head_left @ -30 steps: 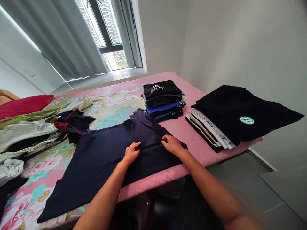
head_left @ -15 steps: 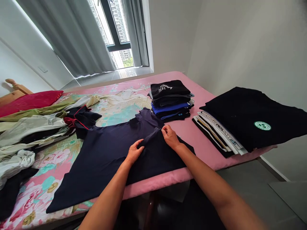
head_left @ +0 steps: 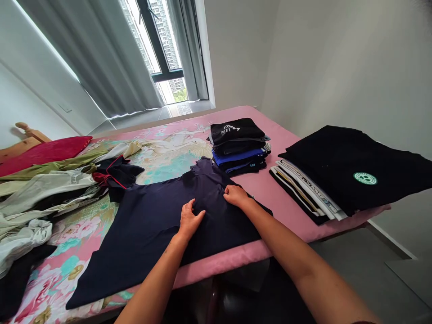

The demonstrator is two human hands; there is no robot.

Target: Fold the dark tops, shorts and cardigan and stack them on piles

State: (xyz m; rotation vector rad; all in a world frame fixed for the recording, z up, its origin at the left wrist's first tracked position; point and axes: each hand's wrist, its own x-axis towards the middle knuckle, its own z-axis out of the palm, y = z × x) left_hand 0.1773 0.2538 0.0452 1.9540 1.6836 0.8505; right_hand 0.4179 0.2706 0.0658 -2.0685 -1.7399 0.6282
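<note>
Inward of the bed edge (head_left: 221, 265), left fingers (head_left: 186, 210) wide, empty; right fingers (head_left: 231, 192) tight on navy shirt (head_left: 158, 216).

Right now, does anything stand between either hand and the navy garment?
Nothing visible does. The right hand is curled at the navy garment, and the left hand is directly over it, fingers spread. The folded stack sits beyond the garment, not between.

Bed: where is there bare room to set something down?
Floral sheet lies bare beyond the navy shirt, left of the centre stack; a pink strip shows between that stack and the right stack. Loose clothes crowd the left side.
</note>
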